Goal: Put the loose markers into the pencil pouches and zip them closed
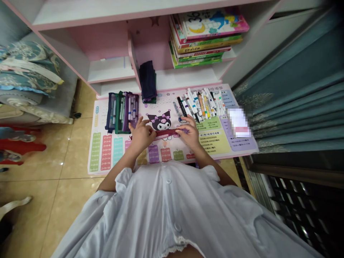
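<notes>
Carefully, the left hand and right hand clench the red pouch on the printed desk mat; a slip of the fingers could knock the loose markers lying just above the pouch.

You cannot read the white card, pixelated on the printed desk mat. Your left hand and right hand hide both ends of the slim dark red object, perhaps a pencil case. The left edge cuts off the red furniture.
</notes>
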Demonstrator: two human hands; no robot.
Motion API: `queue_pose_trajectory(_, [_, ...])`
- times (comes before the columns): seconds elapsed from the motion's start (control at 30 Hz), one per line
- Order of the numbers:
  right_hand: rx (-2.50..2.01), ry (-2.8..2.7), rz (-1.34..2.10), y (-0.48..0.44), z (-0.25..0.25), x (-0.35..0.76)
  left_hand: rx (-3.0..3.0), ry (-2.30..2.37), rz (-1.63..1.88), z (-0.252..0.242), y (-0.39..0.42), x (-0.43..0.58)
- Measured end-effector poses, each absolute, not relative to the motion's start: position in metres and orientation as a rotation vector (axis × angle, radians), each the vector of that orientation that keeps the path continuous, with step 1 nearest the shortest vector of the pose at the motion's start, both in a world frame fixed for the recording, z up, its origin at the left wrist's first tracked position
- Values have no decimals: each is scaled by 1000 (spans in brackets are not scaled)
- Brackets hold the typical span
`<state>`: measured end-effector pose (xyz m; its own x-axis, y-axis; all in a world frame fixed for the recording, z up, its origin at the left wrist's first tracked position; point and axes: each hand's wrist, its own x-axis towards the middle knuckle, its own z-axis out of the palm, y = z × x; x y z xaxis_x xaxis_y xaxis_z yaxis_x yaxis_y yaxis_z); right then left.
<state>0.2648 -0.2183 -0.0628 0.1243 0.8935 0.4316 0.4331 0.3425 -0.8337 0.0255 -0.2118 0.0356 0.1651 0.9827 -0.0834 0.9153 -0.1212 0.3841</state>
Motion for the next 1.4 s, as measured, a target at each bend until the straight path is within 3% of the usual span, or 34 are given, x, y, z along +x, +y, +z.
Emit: queue_pose_trajectory(1.4, [-1287, -1507, 457, -215, -62, 282, 1902, 1972, 303, 46, -213, -23])
